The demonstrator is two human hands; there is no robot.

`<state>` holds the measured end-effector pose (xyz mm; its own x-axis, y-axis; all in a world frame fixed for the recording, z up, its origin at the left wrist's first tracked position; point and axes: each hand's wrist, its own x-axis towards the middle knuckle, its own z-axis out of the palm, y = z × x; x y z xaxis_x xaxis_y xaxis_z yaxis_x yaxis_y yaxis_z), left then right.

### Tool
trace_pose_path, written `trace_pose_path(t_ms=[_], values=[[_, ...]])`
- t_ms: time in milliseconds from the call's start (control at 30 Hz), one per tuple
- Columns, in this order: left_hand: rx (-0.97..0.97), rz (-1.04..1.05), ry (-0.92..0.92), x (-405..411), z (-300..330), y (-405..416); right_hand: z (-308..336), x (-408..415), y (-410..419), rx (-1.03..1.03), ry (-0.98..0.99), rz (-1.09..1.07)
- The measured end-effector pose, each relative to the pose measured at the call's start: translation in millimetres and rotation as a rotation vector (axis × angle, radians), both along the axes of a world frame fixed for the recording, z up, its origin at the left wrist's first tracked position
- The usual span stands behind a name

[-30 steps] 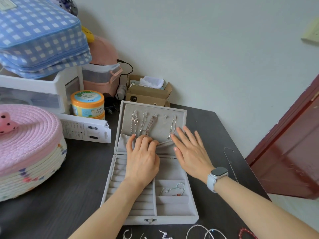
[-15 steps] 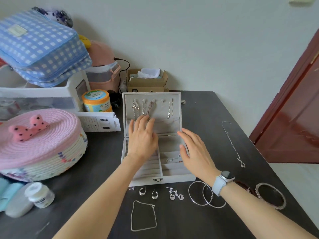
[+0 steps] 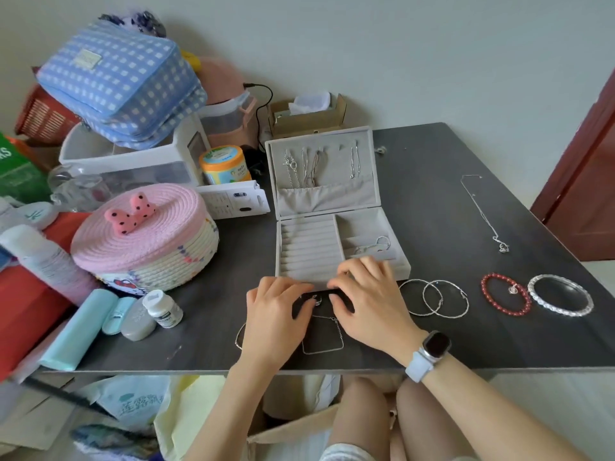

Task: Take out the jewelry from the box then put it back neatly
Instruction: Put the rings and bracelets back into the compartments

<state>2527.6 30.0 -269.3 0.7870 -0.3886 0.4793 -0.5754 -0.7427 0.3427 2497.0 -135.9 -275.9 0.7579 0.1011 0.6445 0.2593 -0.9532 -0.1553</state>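
Both hands sit at the tabletop's near edge, just before the open jewelry box (image 3: 332, 207). I'd worry the small rings (image 3: 316, 299) skitter off — left hand (image 3: 276, 314) and right hand (image 3: 369, 301) hover palm-down, fingers curled over them; whether either grip has pinched one I cannot tell.

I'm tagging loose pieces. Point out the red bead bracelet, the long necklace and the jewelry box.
red bead bracelet (image 3: 486, 281): head view, on its upper left beads.
long necklace (image 3: 482, 212): head view, on mid chain.
jewelry box (image 3: 324, 197): head view, on the lid's pocket.
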Motion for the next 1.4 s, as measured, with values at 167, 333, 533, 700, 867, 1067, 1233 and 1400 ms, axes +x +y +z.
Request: trace_pose_path(t_ms=[167,333,533,700,867,1067,1233,1400], values=[[0.055,0.015,-0.020,-0.6,-4.2,-4.2,-0.9,-2.1,-2.2,-0.045,0.138,-0.024],[0.047,0.018,-0.035,-0.2,-3.8,-8.0,-2.8,-0.7,-2.3,-0.046,0.150,-0.019],[0.016,0.013,-0.026,-0.2,-5.7,-6.4,-3.8,-0.2,-1.8,-0.085,0.119,-0.016],[-0.077,0.070,-0.017,-5.6,2.0,-1.8,2.0,-4.8,-1.4,-0.113,0.170,-0.167],[-0.176,0.095,0.074,-9.6,3.3,-0.3,1.7,-6.5,0.1,-0.163,0.203,-0.138],[-0.383,0.133,0.215,-12.8,14.1,2.4,-1.4,-6.7,-0.2,-0.111,0.211,-0.003],[-0.472,0.139,0.277,-15.5,17.5,5.6,-0.1,-15.0,-6.5,-0.168,0.284,0.047],[-0.586,0.144,0.314,-18.2,14.8,8.7,4.3,-18.1,-15.8,-0.200,0.282,-0.009]])
